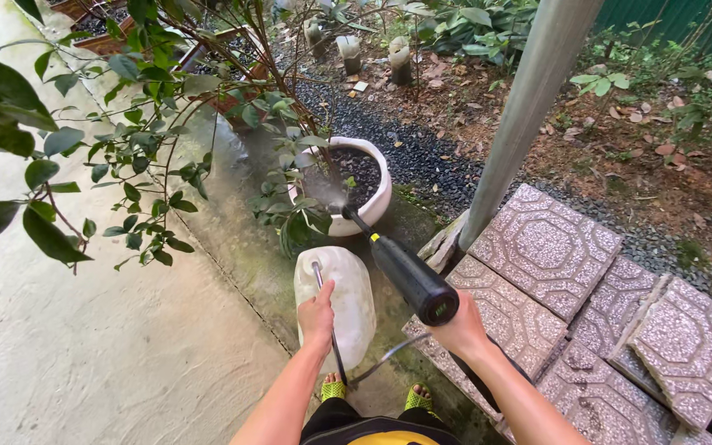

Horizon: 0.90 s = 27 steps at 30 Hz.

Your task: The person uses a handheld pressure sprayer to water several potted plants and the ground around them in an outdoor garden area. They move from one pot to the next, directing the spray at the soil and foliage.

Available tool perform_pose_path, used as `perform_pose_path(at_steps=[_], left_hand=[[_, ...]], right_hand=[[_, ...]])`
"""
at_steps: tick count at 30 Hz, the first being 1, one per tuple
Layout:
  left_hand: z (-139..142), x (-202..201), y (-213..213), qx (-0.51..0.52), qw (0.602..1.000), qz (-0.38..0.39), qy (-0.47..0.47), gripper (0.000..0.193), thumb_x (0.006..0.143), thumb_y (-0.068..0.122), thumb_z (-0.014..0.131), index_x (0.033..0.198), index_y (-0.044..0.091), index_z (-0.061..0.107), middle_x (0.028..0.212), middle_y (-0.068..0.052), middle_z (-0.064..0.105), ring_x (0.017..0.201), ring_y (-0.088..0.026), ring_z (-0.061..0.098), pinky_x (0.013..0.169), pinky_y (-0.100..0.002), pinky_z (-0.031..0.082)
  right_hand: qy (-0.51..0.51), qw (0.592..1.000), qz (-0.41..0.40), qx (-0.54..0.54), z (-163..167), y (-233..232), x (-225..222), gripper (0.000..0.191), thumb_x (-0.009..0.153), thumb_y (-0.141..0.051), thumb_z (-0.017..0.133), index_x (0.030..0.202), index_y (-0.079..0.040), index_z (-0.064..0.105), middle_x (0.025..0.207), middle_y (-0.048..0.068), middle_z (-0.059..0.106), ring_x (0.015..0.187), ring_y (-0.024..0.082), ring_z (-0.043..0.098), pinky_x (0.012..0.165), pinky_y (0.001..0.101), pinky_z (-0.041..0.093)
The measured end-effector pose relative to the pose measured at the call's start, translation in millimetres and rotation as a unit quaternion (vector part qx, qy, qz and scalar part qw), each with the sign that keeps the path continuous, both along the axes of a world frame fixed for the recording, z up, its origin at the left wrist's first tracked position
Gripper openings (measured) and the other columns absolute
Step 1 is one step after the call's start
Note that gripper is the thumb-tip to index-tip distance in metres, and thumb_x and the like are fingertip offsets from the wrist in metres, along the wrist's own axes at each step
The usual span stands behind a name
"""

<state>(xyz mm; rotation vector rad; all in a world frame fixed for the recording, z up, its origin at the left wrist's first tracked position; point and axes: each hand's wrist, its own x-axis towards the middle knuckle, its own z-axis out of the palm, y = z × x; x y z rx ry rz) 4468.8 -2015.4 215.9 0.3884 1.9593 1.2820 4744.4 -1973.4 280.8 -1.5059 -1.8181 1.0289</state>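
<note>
From my feed, the right hand point(457, 328) shows only its back; its fingers sit hidden behind the spray wand point(409, 274). Grey pole point(521, 115) runs off the top edge

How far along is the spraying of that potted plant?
Done: concrete beside the white pot looks wet. In hand: the right hand aims the black spray wand and mist shows at its nozzle by the pot; the left hand steadies the white plastic jug. Left: can't tell how much foliage remains unsprayed.
</note>
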Motion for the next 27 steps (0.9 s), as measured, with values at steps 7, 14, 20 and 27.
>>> perform_pose_path(at_steps=[7,14,20,27], left_hand=[[2,0,-18,-0.007,1.0,0.002,-0.002,0.052,0.084,0.044,0.076,0.057,0.004,0.058,0.053,0.0,0.05,0.049,-0.014,0.044,0.049,-0.035,0.035],[2,-2,-46,0.043,0.999,-0.027,-0.008,0.05,0.084,0.041,0.077,0.057,0.004,0.056,0.055,0.0,0.048,0.051,-0.013,0.041,0.049,-0.037,0.033],[10,-22,-85,0.046,0.997,-0.067,-0.004,0.054,0.084,0.043,0.077,0.056,0.003,0.055,0.055,0.0,0.048,0.051,-0.014,0.04,0.049,-0.038,0.033],[15,-53,-150,0.053,0.986,-0.136,0.079,0.062,0.08,0.053,0.075,0.058,-0.004,0.061,0.055,-0.012,0.058,0.054,-0.02,0.05,0.056,-0.044,0.043]], right_hand=[[-0.043,0.995,-0.074,-0.048,0,-13,0,0.023,0.069,-0.016,0.083,0.086,-0.003,0.075,0.078,0.018,0.075,0.076,0.029,0.076,0.068,0.0422,0.057],[-0.078,0.995,-0.063,0.004,-11,-55,4,0.023,0.074,-0.02,0.082,0.09,-0.005,0.077,0.082,0.017,0.077,0.08,0.027,0.078,0.071,0.0406,0.058],[-0.095,0.991,-0.09,0.02,1,-112,-21,0.032,0.072,-0.021,0.084,0.1,-0.007,0.078,0.086,0.016,0.078,0.083,0.026,0.077,0.071,0.0392,0.058],[-0.026,0.99,-0.128,0.06,29,-211,-75,0.04,0.072,-0.032,0.089,0.099,-0.005,0.076,0.088,0.015,0.079,0.084,0.022,0.078,0.072,0.0371,0.057]])
